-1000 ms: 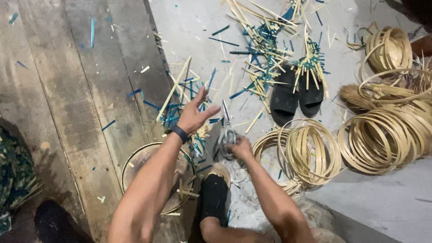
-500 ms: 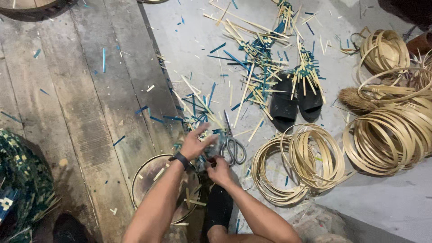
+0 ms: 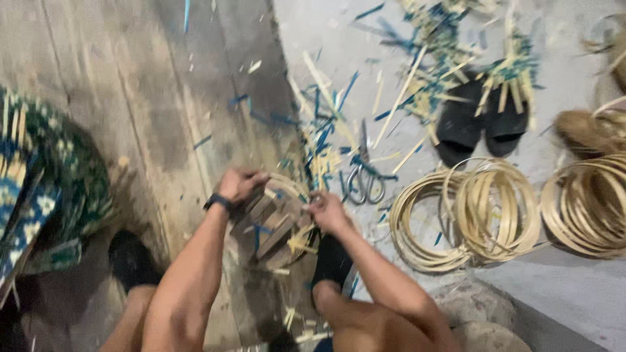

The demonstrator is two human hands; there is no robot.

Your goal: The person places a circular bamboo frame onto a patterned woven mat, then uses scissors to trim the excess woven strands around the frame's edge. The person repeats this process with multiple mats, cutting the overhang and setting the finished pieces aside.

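A small round woven bamboo piece with a hoop rim is tilted up between my hands. My left hand, with a dark band at the wrist, grips its upper left rim. On the other side, my right hand holds the right edge. Metal scissors lie on the floor just beyond my right hand. Loose yellow and blue bamboo strips are scattered around them.
Coils of bamboo hoops lie to the right, with more coils at the far right. A pair of black sandals sits among strip bundles. Wooden planks run on the left, beside a green patterned cloth.
The scissors have left my right hand and lie on the floor. Both hands have closed on the woven piece and lifted it. The view has shifted left and closer.
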